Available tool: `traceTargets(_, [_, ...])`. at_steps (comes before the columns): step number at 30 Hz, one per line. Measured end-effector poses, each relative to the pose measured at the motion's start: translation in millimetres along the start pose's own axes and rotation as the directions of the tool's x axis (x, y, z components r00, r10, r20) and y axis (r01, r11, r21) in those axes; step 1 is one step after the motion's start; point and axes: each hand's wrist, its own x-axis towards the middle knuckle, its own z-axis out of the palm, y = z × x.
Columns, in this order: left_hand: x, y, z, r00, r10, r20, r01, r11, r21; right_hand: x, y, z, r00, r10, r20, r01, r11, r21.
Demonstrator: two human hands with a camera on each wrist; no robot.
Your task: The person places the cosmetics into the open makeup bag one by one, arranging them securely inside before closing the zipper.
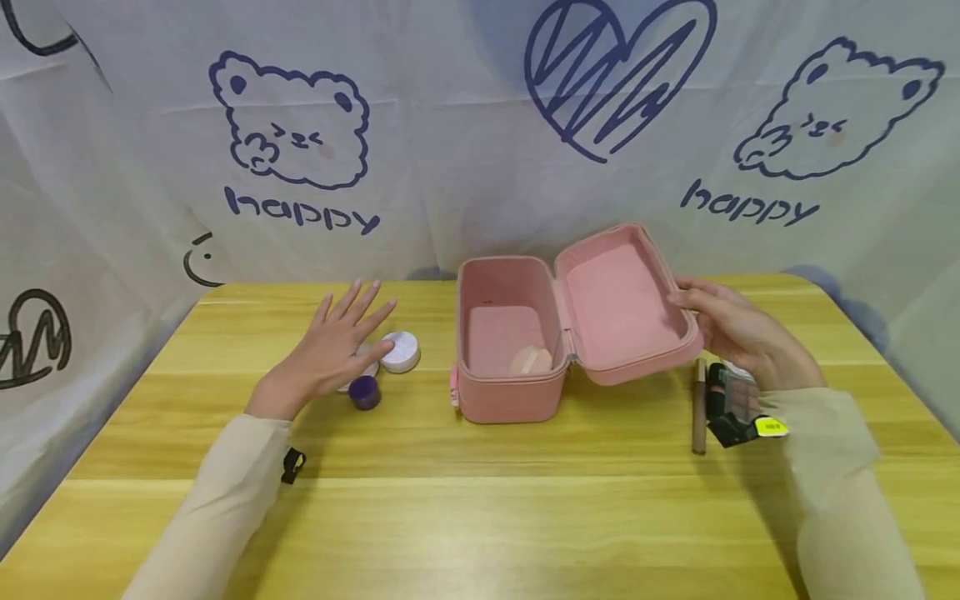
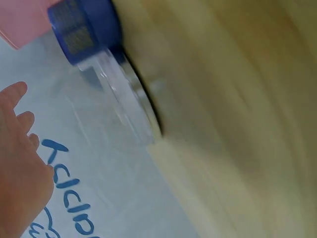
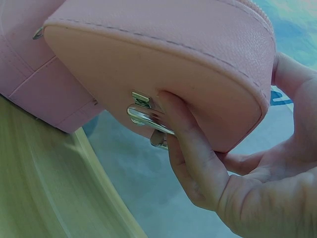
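A pink cosmetic case [image 1: 510, 400] stands unzipped on the table, its lid [image 1: 618, 300] swung out to the right. My right hand [image 1: 738, 333] grips the lid's outer edge. In the right wrist view, its fingers lie against the lid's outside beside a metal handle fitting [image 3: 148, 118]. A pale powder puff [image 1: 531, 360] lies inside the case. My left hand [image 1: 333, 350], fingers spread and holding nothing, hovers over a small purple-lidded jar [image 1: 365, 393] and a round white container [image 1: 401, 352]. Another round, clear-sided container [image 2: 124, 96] is partly hidden beneath that hand in the head view.
Beside my right wrist lie a brown stick [image 1: 699, 408], a black tube [image 1: 716, 390] and a palette [image 1: 742, 396], partly covered by the wrist. Behind the wooden table [image 1: 480, 517] hangs a white cloth [image 1: 450, 150] with drawn bears and a heart.
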Motion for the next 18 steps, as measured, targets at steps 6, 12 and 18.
traceTargets(6, [-8.0, -11.4, -1.0, 1.000, -0.023, 0.005, 0.023, 1.000, -0.006, -0.5, -0.2, -0.3, 1.000, -0.012, 0.022, 0.011, 0.999, 0.033])
traceTargets(12, [-16.0, -19.5, -1.5, 0.999, -0.036, 0.017, 0.037, 0.995, -0.091, -0.3, -0.4, 0.9, 1.000, -0.009, 0.023, 0.009, 1.000, 0.025])
traceTargets(18, [-19.5, -24.4, -2.0, 0.996, -0.074, 0.047, 0.086, 0.930, -0.357, -0.8, -1.3, -0.9, 1.000, 0.009, 0.013, -0.009, 1.000, 0.008])
